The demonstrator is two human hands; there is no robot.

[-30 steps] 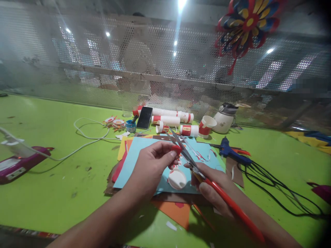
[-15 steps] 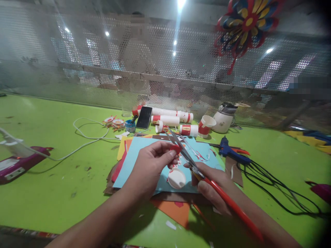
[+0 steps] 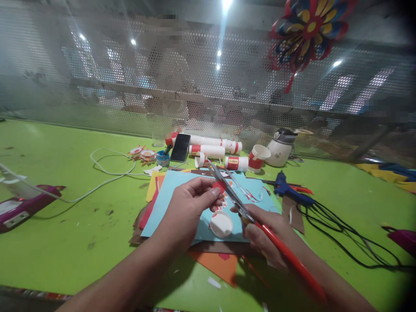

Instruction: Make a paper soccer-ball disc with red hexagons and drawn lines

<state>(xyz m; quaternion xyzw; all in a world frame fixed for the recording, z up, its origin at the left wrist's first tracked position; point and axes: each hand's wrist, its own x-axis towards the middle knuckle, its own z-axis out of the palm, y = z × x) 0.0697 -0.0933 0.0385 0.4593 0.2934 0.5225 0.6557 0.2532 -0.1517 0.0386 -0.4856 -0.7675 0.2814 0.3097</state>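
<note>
Between the thumb and fingers of my left hand point(image 3: 191, 206) is a small piece of red paper point(image 3: 219, 187). My right hand point(image 3: 268, 229) grips a pair of scissors point(image 3: 238, 203) with red handles. Their blades point up and to the left and lie against the red paper, nearly closed. Below them, a round white cup bottom point(image 3: 221, 224) rests on a light blue sheet of paper point(image 3: 162, 221). Small red and white scraps lie just above the cup bottom, partly hidden by my left fingers.
Behind the paper stack are a phone point(image 3: 180, 147), a blue paint jar point(image 3: 163, 158), paper cups point(image 3: 259, 158) and a white kettle-like jug point(image 3: 281, 147). A blue glue gun point(image 3: 289, 188) with a black cord lies right. A purple power strip point(image 3: 29, 206) sits left.
The scissor blades have come closer together on the red paper. Both hands stay in nearly the same place, and the view has shifted very slightly.
</note>
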